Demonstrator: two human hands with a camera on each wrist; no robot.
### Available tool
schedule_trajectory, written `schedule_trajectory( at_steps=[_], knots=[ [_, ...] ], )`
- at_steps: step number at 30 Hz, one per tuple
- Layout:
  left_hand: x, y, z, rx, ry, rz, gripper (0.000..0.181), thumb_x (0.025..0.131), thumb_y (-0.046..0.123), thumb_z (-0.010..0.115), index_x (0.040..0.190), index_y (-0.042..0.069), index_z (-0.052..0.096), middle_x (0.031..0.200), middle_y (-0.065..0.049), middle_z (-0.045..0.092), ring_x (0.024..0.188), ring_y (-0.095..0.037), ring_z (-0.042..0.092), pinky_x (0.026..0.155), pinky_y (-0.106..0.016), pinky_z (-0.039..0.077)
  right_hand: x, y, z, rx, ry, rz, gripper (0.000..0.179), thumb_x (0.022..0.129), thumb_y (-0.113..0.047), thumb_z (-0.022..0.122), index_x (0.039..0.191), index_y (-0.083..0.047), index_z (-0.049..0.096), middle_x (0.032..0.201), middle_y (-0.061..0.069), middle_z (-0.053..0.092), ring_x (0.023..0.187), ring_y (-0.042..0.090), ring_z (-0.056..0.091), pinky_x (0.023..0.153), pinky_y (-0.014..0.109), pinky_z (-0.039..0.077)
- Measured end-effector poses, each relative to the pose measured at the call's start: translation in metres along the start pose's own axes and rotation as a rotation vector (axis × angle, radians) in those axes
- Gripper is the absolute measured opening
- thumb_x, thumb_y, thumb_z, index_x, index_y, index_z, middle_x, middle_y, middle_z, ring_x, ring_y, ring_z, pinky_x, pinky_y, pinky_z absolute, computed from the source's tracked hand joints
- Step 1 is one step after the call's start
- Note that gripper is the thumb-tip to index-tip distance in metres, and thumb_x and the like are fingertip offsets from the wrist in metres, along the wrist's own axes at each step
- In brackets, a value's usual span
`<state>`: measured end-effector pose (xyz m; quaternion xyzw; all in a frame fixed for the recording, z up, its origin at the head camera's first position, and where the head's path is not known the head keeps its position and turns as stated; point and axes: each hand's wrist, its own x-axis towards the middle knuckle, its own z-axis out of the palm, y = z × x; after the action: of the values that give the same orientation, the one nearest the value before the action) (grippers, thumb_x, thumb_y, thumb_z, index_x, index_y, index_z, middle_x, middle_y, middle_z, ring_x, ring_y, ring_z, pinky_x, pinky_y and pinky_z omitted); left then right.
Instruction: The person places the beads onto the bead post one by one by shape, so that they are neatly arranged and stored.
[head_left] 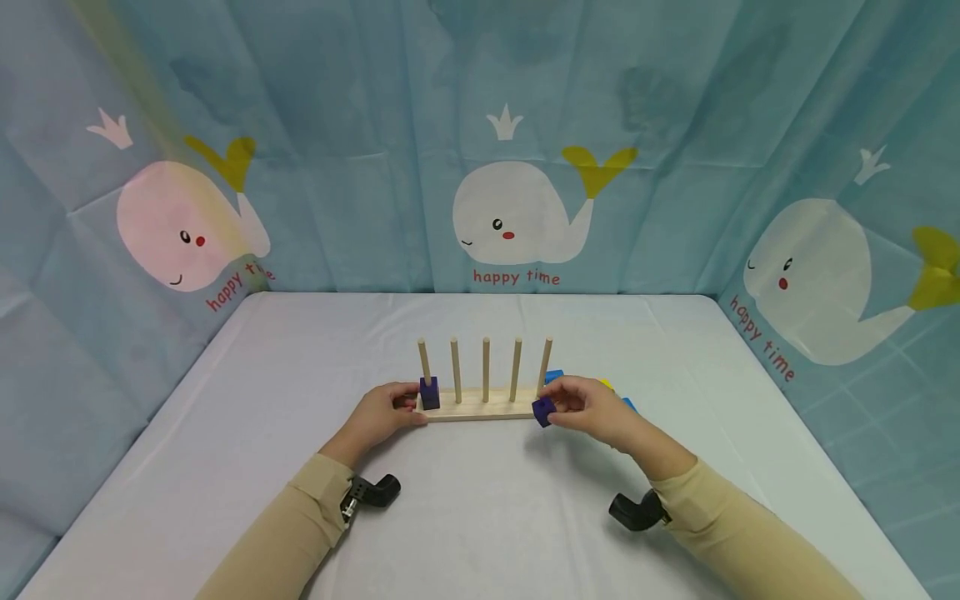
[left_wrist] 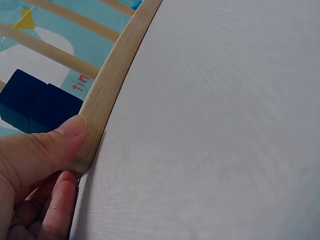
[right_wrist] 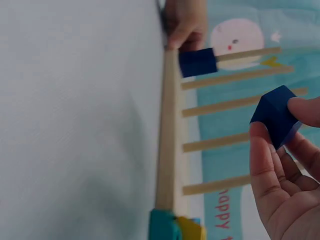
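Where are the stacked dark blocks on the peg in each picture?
Head: stacked blocks a little left of centre, below the middle.
Left wrist: stacked blocks at the left edge, just above mid-height.
Right wrist: stacked blocks in the upper part, right of centre.
Shared landmark: the left hand, gripping the wooden board beside them.

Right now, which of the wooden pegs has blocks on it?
The leftmost peg, nearest the left hand: it carries two dark purple blocks, while the other four pegs stand bare.
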<state>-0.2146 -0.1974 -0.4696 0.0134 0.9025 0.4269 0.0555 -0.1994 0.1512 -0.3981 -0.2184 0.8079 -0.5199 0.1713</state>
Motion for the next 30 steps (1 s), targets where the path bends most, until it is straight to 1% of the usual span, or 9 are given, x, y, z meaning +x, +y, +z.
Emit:
schedule_trajectory(
  at_steps=[3,6,10,18,25,28,30],
  knots=[
    [0.0,0.0,0.0,0.004,-0.001,0.002,0.061,0.07,0.028,0.079,0.123,0.008,0.058,0.1,-0.003,0.062,0.092,-0.016,0.055,0.082,-0.036,0.044,0.004,-0.01,0.003,0.071,0.003,-0.028,0.032,0.082,-0.008,0.067,0.112,0.0,0.057,0.1,0.015,0.06,0.086,0.023,0.056,0.072,0.026,0.049],
    [0.0,-0.001,0.0,0.003,-0.001,0.004,0.061,0.07,0.028,0.079,0.123,0.008,0.058,0.1,-0.003,0.062,0.092,-0.016,0.055,0.082,-0.036,0.044,0.008,-0.02,0.008,0.09,0.015,-0.049,0.032,0.082,-0.007,0.067,0.111,-0.001,0.057,0.099,0.014,0.06,0.086,0.023,0.056,0.07,0.026,0.049],
    [0.0,-0.001,0.0,0.007,-0.003,0.008,0.061,0.07,0.028,0.079,0.123,0.008,0.058,0.099,-0.002,0.063,0.092,-0.016,0.055,0.081,-0.036,0.044,0.014,-0.034,0.015,0.09,0.014,-0.083,0.031,0.082,-0.007,0.067,0.11,-0.002,0.058,0.099,0.013,0.06,0.086,0.023,0.056,0.07,0.026,0.049],
    [0.0,-0.001,-0.001,0.004,-0.004,0.002,0.061,0.07,0.029,0.079,0.124,0.009,0.058,0.1,-0.003,0.062,0.093,-0.017,0.055,0.082,-0.036,0.044,0.03,-0.059,0.028,0.132,0.002,-0.169,0.029,0.082,-0.003,0.066,0.11,-0.001,0.057,0.102,0.014,0.059,0.091,0.024,0.058,0.077,0.027,0.05],
    [0.001,-0.002,0.001,0.017,0.0,-0.003,0.063,0.069,0.031,0.08,0.124,0.01,0.058,0.099,-0.002,0.062,0.091,-0.016,0.055,0.081,-0.036,0.044,0.047,-0.076,0.045,0.112,-0.002,-0.242,0.028,0.084,-0.008,0.066,0.11,-0.004,0.058,0.103,0.009,0.06,0.094,0.019,0.059,0.081,0.029,0.049],
    [0.001,-0.002,0.001,0.014,0.0,0.007,0.063,0.069,0.031,0.08,0.123,0.009,0.058,0.099,-0.002,0.063,0.091,-0.016,0.056,0.081,-0.036,0.044,0.053,-0.082,0.052,0.116,0.018,-0.291,0.027,0.084,-0.009,0.066,0.11,-0.004,0.058,0.103,0.008,0.061,0.095,0.018,0.06,0.083,0.03,0.048],
    [0.001,-0.003,0.001,0.008,-0.001,0.008,0.062,0.069,0.03,0.08,0.123,0.009,0.058,0.099,-0.002,0.063,0.091,-0.016,0.056,0.081,-0.036,0.045,0.058,-0.086,0.057,0.122,0.046,-0.319,0.026,0.084,-0.009,0.066,0.109,-0.005,0.058,0.102,0.007,0.061,0.095,0.017,0.06,0.083,0.029,0.048]
  ],
)
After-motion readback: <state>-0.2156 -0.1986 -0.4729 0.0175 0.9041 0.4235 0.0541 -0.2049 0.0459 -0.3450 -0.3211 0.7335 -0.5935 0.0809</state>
